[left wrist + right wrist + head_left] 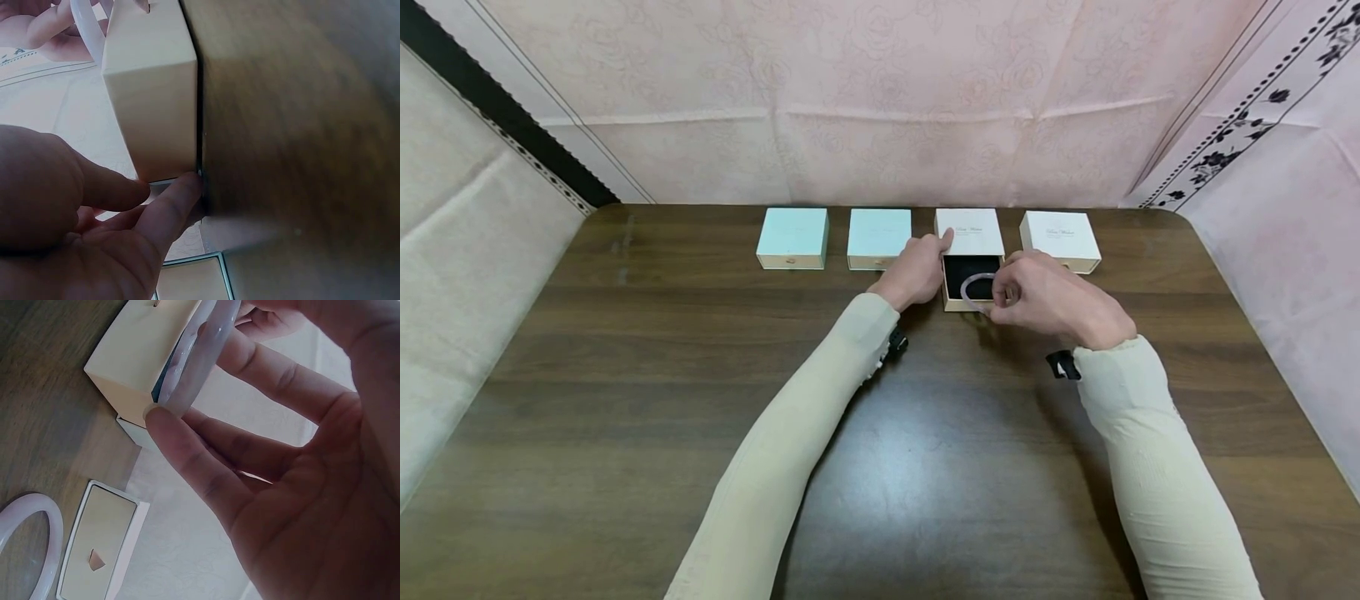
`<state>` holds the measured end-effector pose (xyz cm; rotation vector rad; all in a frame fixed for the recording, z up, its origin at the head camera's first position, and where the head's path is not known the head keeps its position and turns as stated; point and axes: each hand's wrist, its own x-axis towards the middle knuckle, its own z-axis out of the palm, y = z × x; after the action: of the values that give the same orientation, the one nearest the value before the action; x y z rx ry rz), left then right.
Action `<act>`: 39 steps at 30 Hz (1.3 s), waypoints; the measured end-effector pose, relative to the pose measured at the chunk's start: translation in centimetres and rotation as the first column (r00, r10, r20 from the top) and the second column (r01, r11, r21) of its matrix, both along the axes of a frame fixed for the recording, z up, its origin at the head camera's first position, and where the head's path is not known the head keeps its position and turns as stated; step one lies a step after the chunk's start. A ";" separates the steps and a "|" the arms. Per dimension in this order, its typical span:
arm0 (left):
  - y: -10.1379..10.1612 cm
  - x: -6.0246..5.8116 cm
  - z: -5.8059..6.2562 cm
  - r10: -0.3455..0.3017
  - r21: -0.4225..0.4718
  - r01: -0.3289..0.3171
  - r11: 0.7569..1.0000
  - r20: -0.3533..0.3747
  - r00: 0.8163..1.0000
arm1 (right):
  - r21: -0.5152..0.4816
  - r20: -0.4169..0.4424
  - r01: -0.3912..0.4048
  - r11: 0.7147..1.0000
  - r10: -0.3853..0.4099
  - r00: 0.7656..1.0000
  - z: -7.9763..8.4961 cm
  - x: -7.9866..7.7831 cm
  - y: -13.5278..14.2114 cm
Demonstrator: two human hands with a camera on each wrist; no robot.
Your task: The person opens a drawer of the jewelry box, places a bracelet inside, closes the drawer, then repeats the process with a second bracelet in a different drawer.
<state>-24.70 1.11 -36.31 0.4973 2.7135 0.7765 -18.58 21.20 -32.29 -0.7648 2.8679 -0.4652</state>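
Observation:
My right hand point(1051, 298) pinches a pale lilac bangle point(967, 285) between thumb and fingers. The bangle overlaps the pulled-out drawer point(953, 307) of a white-topped box point(972, 227); the drawer is lined in black. In the right wrist view the held bangle point(209, 359) shows its near and far sides at the drawer's edge. My left hand point(921, 268) holds this box by its left side, one digit lying on the top. In the left wrist view, its fingertips point(181, 190) touch the box just behind the cream drawer side point(156, 119).
Another lilac bangle point(53, 544) lies on the brown table point(715, 450), visible in the right wrist view. Two teal-topped boxes point(792, 233) point(880, 235) stand shut to the left, and a white-topped box point(1060, 237) stands to the right. A pink cloth point(880, 100) hangs behind.

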 end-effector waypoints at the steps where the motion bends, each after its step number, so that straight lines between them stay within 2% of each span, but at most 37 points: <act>1: 0.0 0.0 0.0 0.000 -0.002 0.000 1.000 -0.003 1.000 | 0.001 0.000 0.003 1.000 -0.003 1.000 0.0 0.0 0.0; 13: 0.1 0.1 0.0 0.007 0.004 -0.007 1.000 -0.007 1.000 | 0.006 -0.043 -0.016 1.000 0.016 0.999 -0.1 -0.1 -0.2; 39: 0.0 0.1 0.1 0.007 0.014 -0.008 1.000 0.005 1.000 | 0.004 -0.069 -0.003 1.000 0.003 0.998 -0.7 -0.3 -0.4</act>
<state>-24.61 1.09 -36.19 0.4878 2.7083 0.7984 -18.92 20.75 -33.00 -0.7999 2.9302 -0.4414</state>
